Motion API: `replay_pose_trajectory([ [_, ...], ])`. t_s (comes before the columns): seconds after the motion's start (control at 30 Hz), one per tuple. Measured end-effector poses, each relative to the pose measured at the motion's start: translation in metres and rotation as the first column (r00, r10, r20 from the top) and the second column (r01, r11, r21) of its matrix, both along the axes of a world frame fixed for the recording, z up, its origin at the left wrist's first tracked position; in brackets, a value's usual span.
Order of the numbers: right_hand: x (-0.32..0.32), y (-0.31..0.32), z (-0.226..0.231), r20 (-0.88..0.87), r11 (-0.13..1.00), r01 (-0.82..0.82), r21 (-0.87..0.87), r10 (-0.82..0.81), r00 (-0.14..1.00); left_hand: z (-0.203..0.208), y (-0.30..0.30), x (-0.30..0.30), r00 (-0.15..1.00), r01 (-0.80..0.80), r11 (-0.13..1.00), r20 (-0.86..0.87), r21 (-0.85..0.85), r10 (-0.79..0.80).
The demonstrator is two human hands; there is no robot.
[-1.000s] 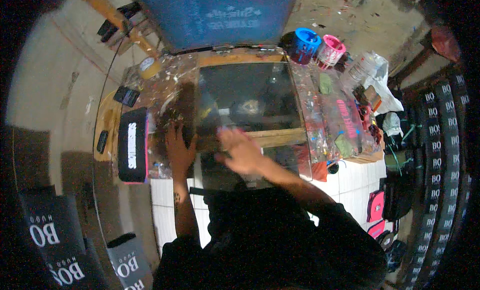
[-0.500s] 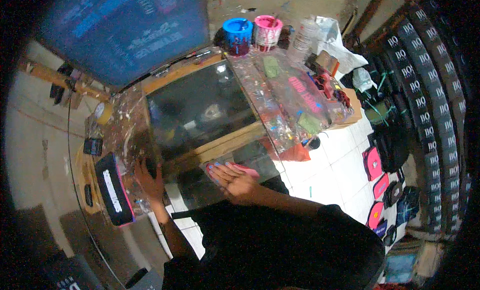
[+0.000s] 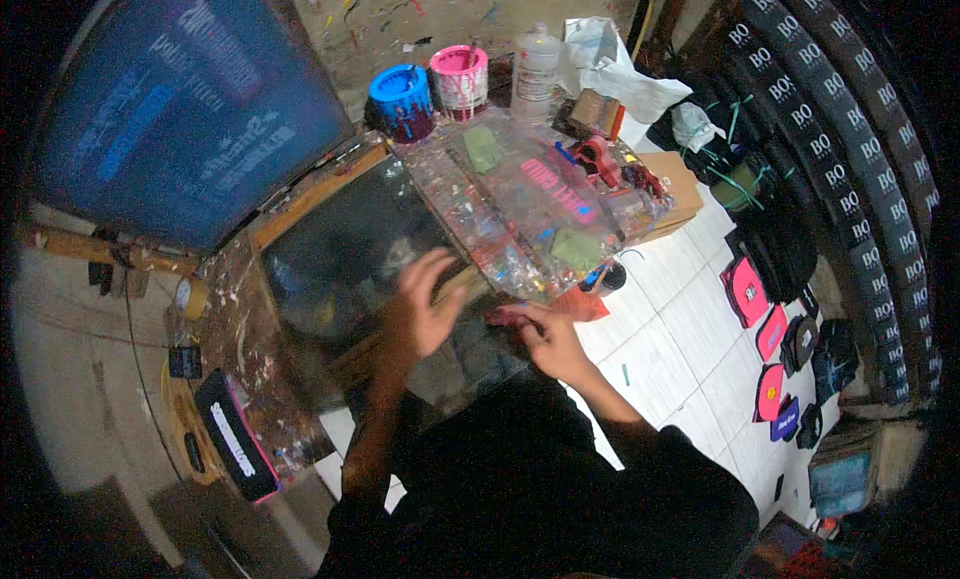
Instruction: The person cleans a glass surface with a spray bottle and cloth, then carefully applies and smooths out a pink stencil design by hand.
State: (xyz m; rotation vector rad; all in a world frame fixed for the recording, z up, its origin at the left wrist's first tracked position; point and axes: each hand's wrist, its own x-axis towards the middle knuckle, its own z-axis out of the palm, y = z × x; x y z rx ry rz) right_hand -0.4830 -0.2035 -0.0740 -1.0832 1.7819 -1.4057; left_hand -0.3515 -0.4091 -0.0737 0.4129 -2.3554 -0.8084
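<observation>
Left hand fingers spread over dark glass panel — right hand pinches pink scrap.

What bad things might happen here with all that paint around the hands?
The left hand hovers over the dark glass plate, so it might smear it. The right hand pinches a small pink thing beside the paint-splattered clear sheet, so wet paint may rub onto it or the sleeve. The blue paint pot and pink paint pot stand close together and could tip if bumped.
</observation>
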Motion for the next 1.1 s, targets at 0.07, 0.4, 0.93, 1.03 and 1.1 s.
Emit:
replay_pose_trajectory([
  [0.07, -0.008, 0.020, 0.010, 0.169, 0.988, 0.155, -0.013, -0.151, 0.974, 0.017, 0.030, -0.048, 0.981, 0.081, 0.905, 0.126, 0.418, -0.146],
  [0.4, -0.130, 0.096, 0.053, 0.070, 0.796, 0.597, -0.099, -0.593, 0.802, -0.047, 0.172, -0.165, 0.925, 0.375, -0.379, -0.368, 0.846, 0.094],
  [0.93, -0.179, 0.000, 0.037, -0.768, 0.999, 0.028, 0.038, 0.011, 0.640, -0.021, 0.169, -0.236, 0.671, 0.648, -0.185, -0.439, 0.739, 0.598],
  [1.03, -0.178, 0.000, 0.035, -0.720, 0.999, 0.037, 0.009, -0.019, 0.693, -0.021, 0.168, -0.231, 0.665, 0.643, -0.108, -0.483, 0.759, 0.570],
  [1.1, -0.177, 0.007, 0.033, -0.763, 0.995, 0.030, 0.093, 0.052, 0.644, -0.020, 0.167, -0.228, 0.700, 0.558, -0.071, -0.422, 0.827, 0.576],
])
